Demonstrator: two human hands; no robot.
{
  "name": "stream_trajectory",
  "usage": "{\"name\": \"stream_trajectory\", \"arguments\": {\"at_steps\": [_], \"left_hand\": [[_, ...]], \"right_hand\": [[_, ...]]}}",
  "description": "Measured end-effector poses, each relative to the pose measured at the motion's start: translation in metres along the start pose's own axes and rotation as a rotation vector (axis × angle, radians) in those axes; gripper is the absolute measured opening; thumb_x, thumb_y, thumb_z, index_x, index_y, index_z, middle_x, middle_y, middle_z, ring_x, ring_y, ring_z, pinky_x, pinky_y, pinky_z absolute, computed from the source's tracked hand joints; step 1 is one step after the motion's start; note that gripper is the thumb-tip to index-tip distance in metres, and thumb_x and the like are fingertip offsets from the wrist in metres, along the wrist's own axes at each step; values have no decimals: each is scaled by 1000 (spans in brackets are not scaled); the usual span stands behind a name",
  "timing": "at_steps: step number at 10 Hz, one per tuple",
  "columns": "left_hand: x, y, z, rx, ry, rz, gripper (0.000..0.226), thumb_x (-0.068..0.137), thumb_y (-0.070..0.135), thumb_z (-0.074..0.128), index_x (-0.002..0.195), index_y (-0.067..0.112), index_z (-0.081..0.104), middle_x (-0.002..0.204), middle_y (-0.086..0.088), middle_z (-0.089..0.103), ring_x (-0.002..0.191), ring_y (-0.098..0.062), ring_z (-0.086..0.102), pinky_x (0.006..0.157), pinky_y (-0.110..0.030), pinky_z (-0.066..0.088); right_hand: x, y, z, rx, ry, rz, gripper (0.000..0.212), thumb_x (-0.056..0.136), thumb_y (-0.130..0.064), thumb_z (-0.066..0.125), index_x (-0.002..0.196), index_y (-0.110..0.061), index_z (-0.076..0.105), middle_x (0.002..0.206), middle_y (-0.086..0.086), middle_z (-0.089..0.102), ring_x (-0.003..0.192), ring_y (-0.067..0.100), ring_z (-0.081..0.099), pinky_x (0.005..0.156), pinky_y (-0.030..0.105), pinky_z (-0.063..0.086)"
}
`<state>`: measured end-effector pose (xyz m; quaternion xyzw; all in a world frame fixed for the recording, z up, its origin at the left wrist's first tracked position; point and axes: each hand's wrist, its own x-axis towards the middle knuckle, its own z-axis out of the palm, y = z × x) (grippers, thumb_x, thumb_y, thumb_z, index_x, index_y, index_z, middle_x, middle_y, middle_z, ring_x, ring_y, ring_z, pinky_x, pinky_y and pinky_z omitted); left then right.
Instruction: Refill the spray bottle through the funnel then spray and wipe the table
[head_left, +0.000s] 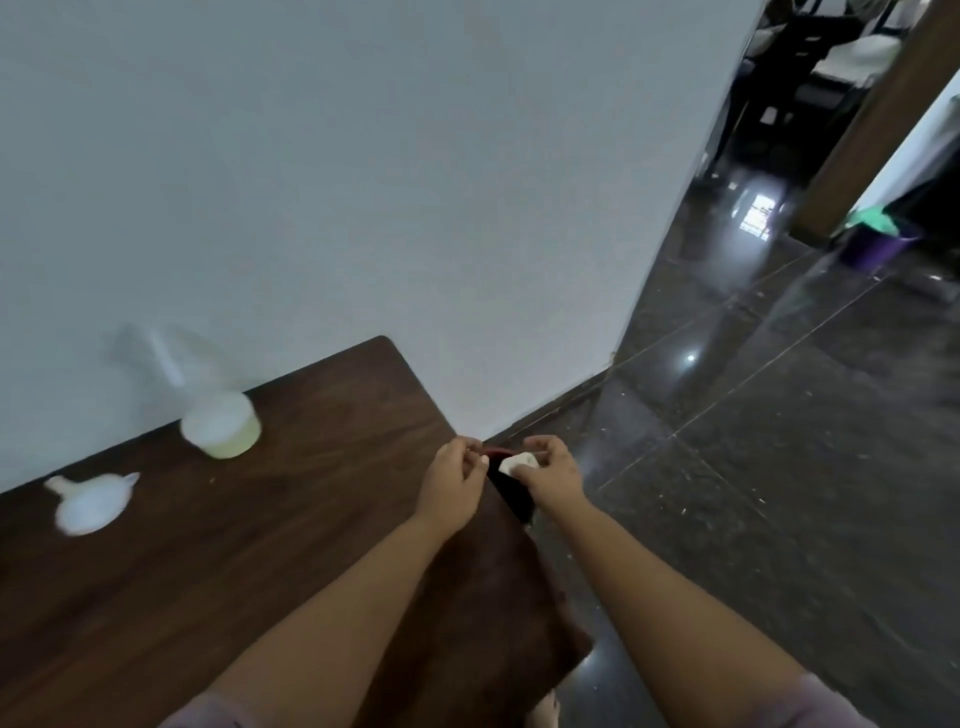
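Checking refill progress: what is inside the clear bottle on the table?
The clear bottle holds a shallow yellowish layer at its base, with a white tube inside above. Motion blur hides the exact level.

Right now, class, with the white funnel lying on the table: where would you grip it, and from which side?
Probably grip the funnel across its wide bowl, coming from above. It lies tipped on the table with its narrow spout toward the wall, so the bowl looks the broadest hold.
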<state>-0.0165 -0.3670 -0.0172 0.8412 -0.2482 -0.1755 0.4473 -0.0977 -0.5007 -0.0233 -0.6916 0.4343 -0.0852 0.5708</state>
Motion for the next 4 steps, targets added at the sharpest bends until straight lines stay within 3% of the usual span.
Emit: {"name": "stream_trajectory", "arguments": {"at_steps": [2, 3, 4], "left_hand": [[61, 16, 44, 161, 7, 11, 22, 94, 19, 55, 116, 17, 58, 106, 2, 56, 99, -16, 53, 89, -30, 47], [76, 15, 50, 187, -8, 63, 23, 94, 19, 56, 117, 17, 57, 107, 2, 55, 100, -15, 53, 88, -30, 47], [98, 13, 50, 197, 57, 104, 25, 95, 17, 55, 120, 15, 56, 112, 0, 54, 106, -14, 50, 88, -21, 38]], "right_hand": [[102, 21, -40, -296, -23, 171, 25, 75, -23, 74, 94, -16, 58, 103, 9, 66, 81, 17, 57, 67, 26, 44], [133, 17, -21, -293, -123, 141, 40, 76, -29, 74, 110, -17, 56, 110, 9, 61, 93, 22, 58, 72, 28, 45], [159, 16, -7, -254, -113, 145, 48, 87, -11, 57, 132, -18, 44, 127, 12, 52, 106, 28, 57, 75, 30, 44]]}}
